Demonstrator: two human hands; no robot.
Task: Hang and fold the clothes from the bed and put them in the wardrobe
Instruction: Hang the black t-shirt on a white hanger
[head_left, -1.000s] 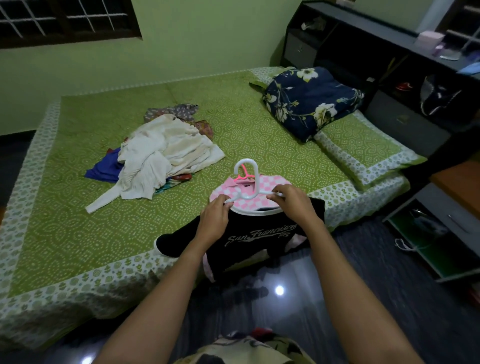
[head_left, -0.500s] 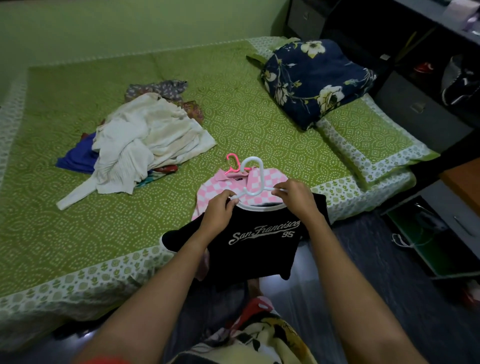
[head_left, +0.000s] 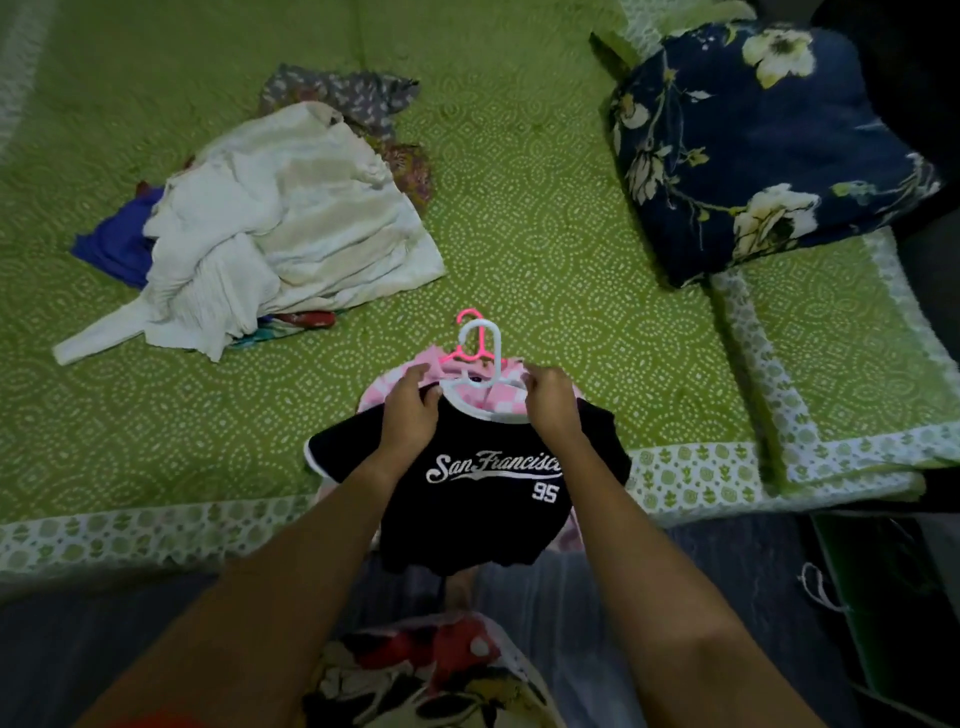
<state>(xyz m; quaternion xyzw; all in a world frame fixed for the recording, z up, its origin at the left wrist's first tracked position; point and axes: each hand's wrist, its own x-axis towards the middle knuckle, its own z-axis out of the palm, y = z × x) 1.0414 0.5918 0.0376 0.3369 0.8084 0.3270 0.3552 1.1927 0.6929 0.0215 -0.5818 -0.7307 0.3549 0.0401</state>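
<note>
Holding the black T-shirt (head_left: 467, 499) up by its shoulders, the person stands at the foot of the bed (head_left: 519, 234), and the shirt hangs over the bed's near edge with its print facing the camera. The left hand (head_left: 410, 410) pinches the fabric just left of the collar and the right hand (head_left: 553, 402) pinches it just right of the collar. Both sets of fingers are curled onto the cloth, probably to settle each shoulder evenly on the arms of the white hanger (head_left: 482, 323). That hanger's hook rises straight above the T-shirt's neckline.

Directly behind the T-shirt lies a pink checked garment (head_left: 382, 387) on a pink hanger (head_left: 470, 313), the two hooks nearly overlapping. Whether the garments touch cannot be told.

Up and to the left of the T-shirt, well apart, a heap of unsorted clothes (head_left: 280, 228) waits on the bedspread, a white piece on top. Up and to the right of the T-shirt sits a dark floral pillow (head_left: 753, 156).

The hanging step looks nearly done for this shirt, and most of the task remains. No wardrobe is in view.
</note>
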